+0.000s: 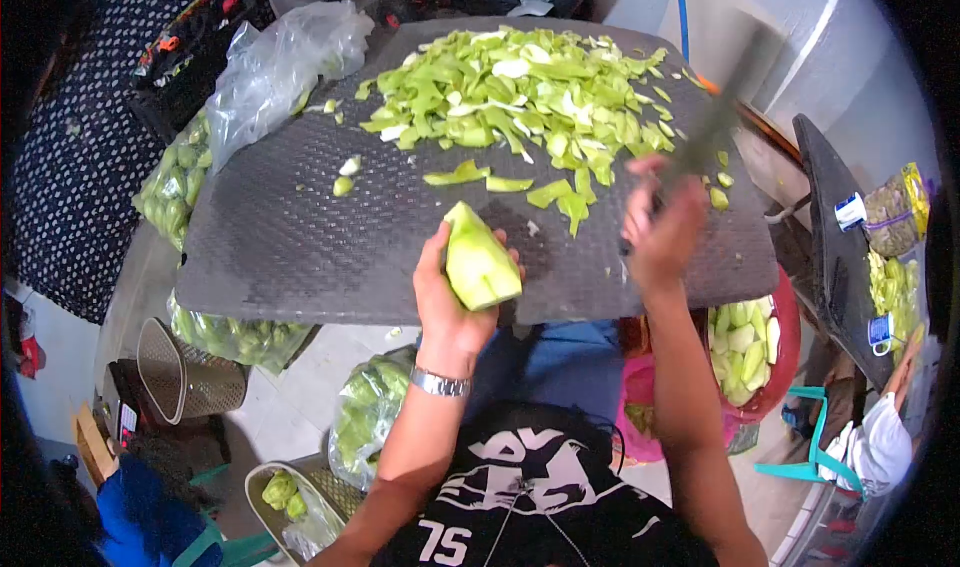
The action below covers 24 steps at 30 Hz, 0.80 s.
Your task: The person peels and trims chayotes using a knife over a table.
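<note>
My left hand (452, 302) is wrapped round a peeled pale green vegetable (480, 262), held upright at the near edge of the dark woven table (300, 237). To the right, my right hand (665, 217) grips a large knife (725, 102), its blade raised up and to the right and blurred by motion. The knife and the vegetable are apart. A wide heap of green peelings (520, 87) covers the far part of the table, with a few loose strips between the heap and my hands.
A clear plastic bag (285, 72) lies at the table's left corner. Bags of green vegetables (240, 337) are below the left edge. A red tub (790, 337) holds peeled pieces at right. Another person (880, 447) sits at a second table (835, 257), far right.
</note>
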Motion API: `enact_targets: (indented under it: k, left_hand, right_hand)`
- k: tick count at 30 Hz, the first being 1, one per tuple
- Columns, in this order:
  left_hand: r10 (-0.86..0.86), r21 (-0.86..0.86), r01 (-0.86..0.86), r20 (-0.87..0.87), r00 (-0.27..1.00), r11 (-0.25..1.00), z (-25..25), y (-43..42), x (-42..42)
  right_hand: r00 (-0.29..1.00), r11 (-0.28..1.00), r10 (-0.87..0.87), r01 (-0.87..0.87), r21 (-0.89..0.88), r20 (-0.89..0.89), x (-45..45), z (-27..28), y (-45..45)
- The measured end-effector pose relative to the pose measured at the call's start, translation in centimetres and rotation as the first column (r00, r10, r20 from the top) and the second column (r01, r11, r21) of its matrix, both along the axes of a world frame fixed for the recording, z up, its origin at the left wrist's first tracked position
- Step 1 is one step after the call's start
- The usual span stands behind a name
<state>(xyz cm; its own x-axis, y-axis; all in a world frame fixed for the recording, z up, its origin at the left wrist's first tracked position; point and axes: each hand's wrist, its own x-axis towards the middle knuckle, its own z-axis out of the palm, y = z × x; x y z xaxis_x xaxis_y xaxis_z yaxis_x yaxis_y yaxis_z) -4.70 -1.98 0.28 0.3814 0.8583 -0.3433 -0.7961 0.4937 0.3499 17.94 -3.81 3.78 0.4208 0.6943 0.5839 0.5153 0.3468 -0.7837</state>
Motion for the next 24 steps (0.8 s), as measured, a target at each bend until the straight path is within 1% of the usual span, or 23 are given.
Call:
enact_targets:
  k: [1,2,4,6,7,9,10,11,13,14,16,18,21,22,24]
  left_hand:
    - [-0.009,-0.032,0.009,0.003,1.000,0.999,-0.2,-1.0,-0.2]
    - [-0.013,-0.036,0.013,0.017,1.000,0.999,-0.2,-1.1,-0.1]
    - [-0.021,0.001,0.021,0.031,0.999,1.000,0.4,0.1,-0.1]
    - [-0.005,0.048,0.002,0.056,0.998,0.999,0.6,0.9,0.2]
    - [-0.012,0.014,0.012,0.037,0.999,1.000,0.1,-0.7,-0.4]
    - [0.005,0.042,-0.005,0.006,1.000,0.999,0.0,0.4,0.1]
    - [0.004,0.027,-0.004,-0.018,1.000,1.000,-0.3,0.2,-0.1]
    - [-0.002,0.045,0.002,-0.005,1.000,0.999,-0.4,0.1,-0.2]
    - [-0.009,0.098,0.006,0.031,0.999,0.995,-0.3,0.9,0.2]
    - [0.001,0.094,-0.004,0.033,0.999,0.996,-0.2,0.9,0.3]
    - [0.021,0.102,-0.025,0.041,0.999,0.994,0.3,1.2,0.8]
    - [0.011,0.119,-0.018,0.060,0.998,0.993,0.2,1.3,0.8]
    - [-0.034,0.127,0.017,0.129,0.991,0.992,0.2,1.0,0.7]
    - [-0.025,0.128,0.011,0.109,0.994,0.992,0.1,0.8,0.6]
    - [-0.005,0.132,-0.005,0.073,0.997,0.991,0.5,0.4,0.5]
  right_hand:
    - [0.848,0.908,0.058,-0.265,-0.325,-0.528,0.1,1.3,1.1]
    - [0.876,0.738,-0.035,-0.301,-0.603,-0.481,1.4,0.6,2.2]
    - [0.930,0.772,-0.002,-0.232,-0.592,-0.367,1.1,0.3,1.1]
    - [0.940,0.808,0.011,-0.209,-0.550,-0.341,1.0,1.2,1.5]
    - [0.934,0.797,-0.020,-0.201,-0.569,-0.358,0.0,0.6,-0.7]
    - [0.914,0.780,-0.008,-0.248,-0.575,-0.406,-1.0,1.4,-1.7]
    - [0.898,0.758,-0.010,-0.280,-0.589,-0.439,-1.9,1.5,-3.1]
    - [0.871,0.752,0.063,-0.363,-0.550,-0.488,-2.8,2.0,-4.8]
    - [0.875,0.804,0.158,-0.383,-0.454,-0.458,-5.2,0.2,-7.1]
    - [0.910,0.829,0.204,-0.357,-0.431,-0.361,-6.1,-1.2,-8.1]
    - [0.965,0.863,0.231,-0.262,-0.433,-0.124,-8.0,-2.2,-9.4]
    - [0.971,0.884,0.235,-0.231,-0.407,-0.042,-9.1,-2.4,-9.9]
    - [0.974,0.909,0.225,-0.201,-0.366,0.023,-9.3,-2.3,-9.6]
    - [0.973,0.915,0.225,-0.193,-0.355,0.050,-9.3,-2.3,-9.5]
    - [0.975,0.902,0.223,-0.198,-0.384,0.020,-9.0,-1.9,-9.4]
